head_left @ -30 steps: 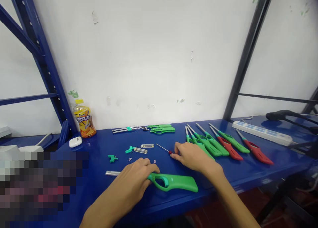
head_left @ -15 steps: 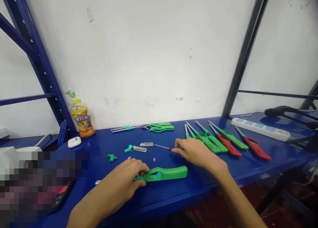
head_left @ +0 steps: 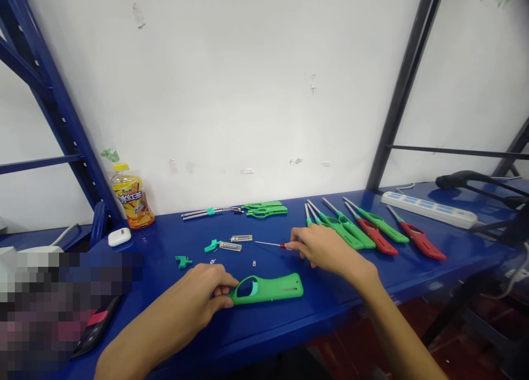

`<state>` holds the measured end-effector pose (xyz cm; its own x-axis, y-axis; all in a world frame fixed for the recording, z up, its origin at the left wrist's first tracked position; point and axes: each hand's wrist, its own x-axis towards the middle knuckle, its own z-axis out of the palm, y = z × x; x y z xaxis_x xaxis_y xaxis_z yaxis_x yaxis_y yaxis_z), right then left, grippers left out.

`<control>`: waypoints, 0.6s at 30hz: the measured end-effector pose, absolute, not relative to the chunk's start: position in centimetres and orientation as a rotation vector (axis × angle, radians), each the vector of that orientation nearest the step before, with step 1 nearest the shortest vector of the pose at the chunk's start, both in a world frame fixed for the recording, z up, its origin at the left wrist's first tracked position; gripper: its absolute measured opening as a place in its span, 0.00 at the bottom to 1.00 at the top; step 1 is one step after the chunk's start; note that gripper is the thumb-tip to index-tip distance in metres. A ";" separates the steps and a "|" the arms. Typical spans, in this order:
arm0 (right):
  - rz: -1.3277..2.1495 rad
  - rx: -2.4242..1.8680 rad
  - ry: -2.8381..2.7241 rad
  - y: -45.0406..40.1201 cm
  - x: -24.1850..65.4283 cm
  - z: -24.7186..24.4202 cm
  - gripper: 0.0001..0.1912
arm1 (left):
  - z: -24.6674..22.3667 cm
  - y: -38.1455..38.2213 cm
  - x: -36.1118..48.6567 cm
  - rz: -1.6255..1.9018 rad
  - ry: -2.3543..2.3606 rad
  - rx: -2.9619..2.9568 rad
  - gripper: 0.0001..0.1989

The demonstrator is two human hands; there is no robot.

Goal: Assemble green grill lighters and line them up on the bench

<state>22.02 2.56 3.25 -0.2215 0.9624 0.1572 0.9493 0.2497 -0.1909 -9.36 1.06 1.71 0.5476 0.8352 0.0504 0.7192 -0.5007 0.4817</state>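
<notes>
My left hand (head_left: 210,292) pinches a green long-nosed lighter (head_left: 273,290) at its neck. The lighter's broad side faces up, with the trigger opening showing; its nozzle is hidden by the hand. At the middle of the table, my right hand (head_left: 320,249) has its fingers closed on the red handle of a thin screwdriver (head_left: 268,244), whose shaft points left. Two clear fuel tanks (head_left: 230,247) lie left of the screwdriver tip, beside a teal plastic piece (head_left: 212,245). Another teal piece (head_left: 182,261) and a tiny pale part (head_left: 254,263) are nearby.
Several green and red lighters (head_left: 374,235) lie at the right, near a white power strip (head_left: 430,209). Green shell halves (head_left: 266,210) and metal tubes (head_left: 198,213) lie by the wall. A drink bottle (head_left: 132,198), white case (head_left: 119,236) and phone (head_left: 93,330) are at the left.
The green lighter has turned in my left hand from edge-up to broad side up. My right hand stays at the screwdriver handle. The view has shifted slightly.
</notes>
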 end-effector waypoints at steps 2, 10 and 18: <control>0.098 -1.776 -2.264 2.6 22.1 3.1 0.15 | 1.6 1.0 -9.6 0.370 1.252 2.396 0.12; 0.124 -1.690 -2.150 2.4 21.9 3.8 0.17 | 3.8 1.7 -7.9 0.272 1.605 2.593 0.18; 0.115 -1.656 -2.103 2.7 21.7 3.6 0.16 | 2.0 3.5 -7.9 -0.051 2.000 2.596 0.23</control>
<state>21.71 2.74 3.56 -0.1707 0.9387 0.2996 0.9003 0.2722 -0.3398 -7.88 3.47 2.04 0.2583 0.9643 0.0582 0.9601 -0.2495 -0.1259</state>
